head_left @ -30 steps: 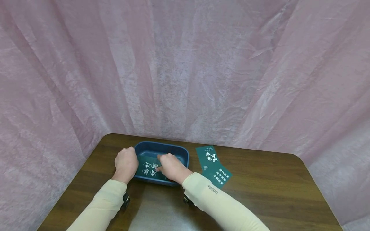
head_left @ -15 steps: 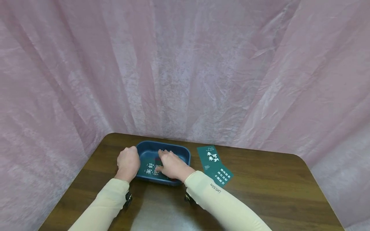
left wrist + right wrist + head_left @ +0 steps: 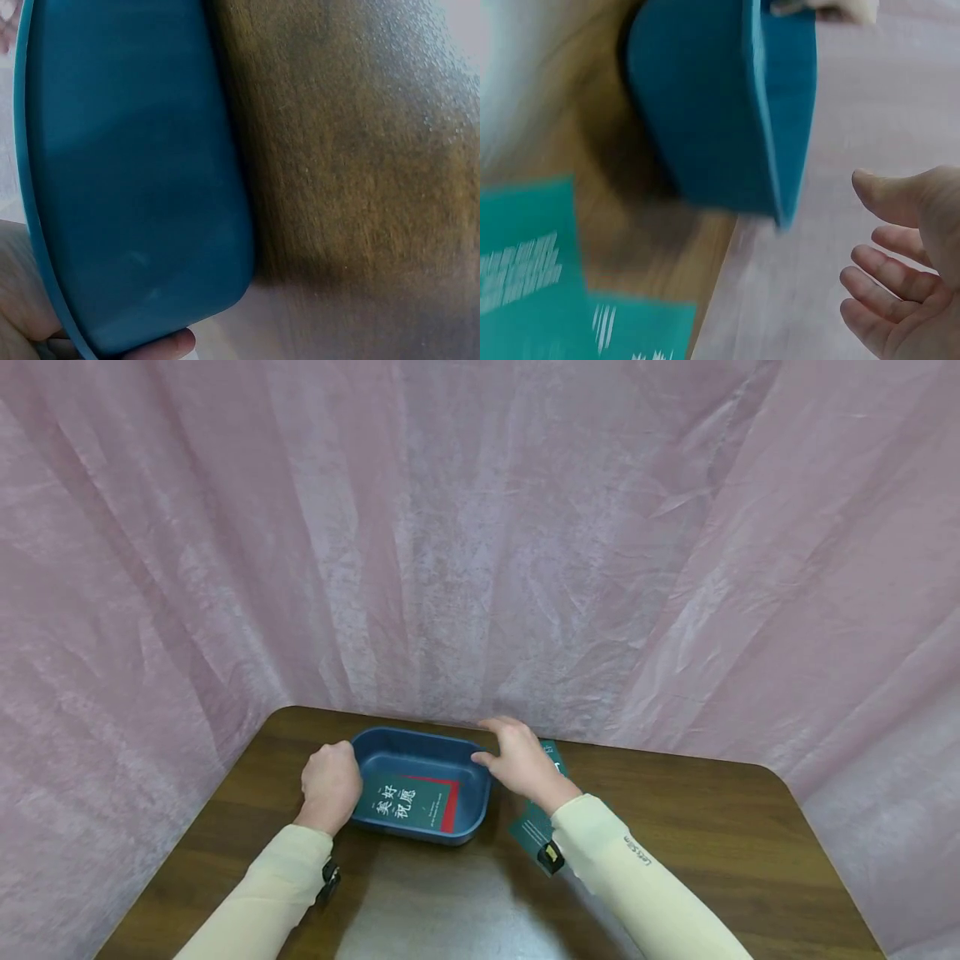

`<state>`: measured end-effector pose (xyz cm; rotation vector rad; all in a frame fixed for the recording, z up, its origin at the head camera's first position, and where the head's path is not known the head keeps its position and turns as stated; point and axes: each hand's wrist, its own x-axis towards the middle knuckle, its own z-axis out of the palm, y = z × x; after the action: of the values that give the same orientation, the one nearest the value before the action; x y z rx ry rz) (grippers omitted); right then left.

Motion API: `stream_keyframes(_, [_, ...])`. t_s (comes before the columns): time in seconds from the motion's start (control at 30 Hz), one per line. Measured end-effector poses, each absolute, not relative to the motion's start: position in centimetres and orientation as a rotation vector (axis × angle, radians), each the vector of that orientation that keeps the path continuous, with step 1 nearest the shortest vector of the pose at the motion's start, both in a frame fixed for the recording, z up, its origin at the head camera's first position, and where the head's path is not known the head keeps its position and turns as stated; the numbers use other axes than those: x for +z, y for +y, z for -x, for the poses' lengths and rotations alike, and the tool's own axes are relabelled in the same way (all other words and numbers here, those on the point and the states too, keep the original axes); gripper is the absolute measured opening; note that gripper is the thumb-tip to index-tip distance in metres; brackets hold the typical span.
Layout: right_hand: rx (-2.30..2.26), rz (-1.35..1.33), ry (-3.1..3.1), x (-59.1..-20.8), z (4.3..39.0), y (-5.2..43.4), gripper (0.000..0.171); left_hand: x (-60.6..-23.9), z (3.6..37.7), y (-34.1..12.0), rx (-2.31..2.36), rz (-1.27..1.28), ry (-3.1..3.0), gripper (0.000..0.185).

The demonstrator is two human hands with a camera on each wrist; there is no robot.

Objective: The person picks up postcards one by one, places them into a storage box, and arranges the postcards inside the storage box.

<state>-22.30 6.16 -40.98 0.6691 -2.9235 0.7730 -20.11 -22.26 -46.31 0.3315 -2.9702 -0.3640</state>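
Our left hand [image 3: 328,783] curls its fingers round the left rim of the smooth blue plastic tray [image 3: 408,744]. Our right hand [image 3: 521,762] hovers loose-fingered above green paper cards [image 3: 525,270] on the wood-grain table [image 3: 697,835]. A green card [image 3: 405,800] lies flat in the tray.

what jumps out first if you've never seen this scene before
The blue tray at the back of the dark wooden table draws the eye, with a green card bearing white characters lying inside over something red. The left hand grips the tray's left rim, while the right hand hovers open by its right edge, above more green cards. Pink curtain fills everything behind.
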Motion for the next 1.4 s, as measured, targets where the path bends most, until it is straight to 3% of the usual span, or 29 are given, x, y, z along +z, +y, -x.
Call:
stream_keyframes(0.57, [0.794,-0.220,-2.998,-42.7,23.1,15.5,0.054,-46.5,20.3,-22.6,-0.355,-0.324,-2.983,0.019])
stream_keyframes(1.03, [0.681,0.145,-3.149,-45.9,24.5,16.5,0.044,-46.5,20.3,-22.8,-0.381,-0.315,-2.981,0.020])
stream_keyframes(1.17, [0.597,0.274,-3.219,-47.0,24.9,15.4,0.056,-46.3,20.1,-22.9,-0.384,-0.327,-2.986,0.020])
stream_keyframes(1.33, [0.471,0.404,-3.253,-46.8,25.5,14.0,0.088,-46.2,20.3,-23.0,-0.382,-0.322,-2.971,0.019])
stream_keyframes(1.4, [0.450,0.430,-3.256,-46.7,25.8,13.7,0.093,-46.2,20.4,-22.9,-0.377,-0.316,-2.969,0.019])
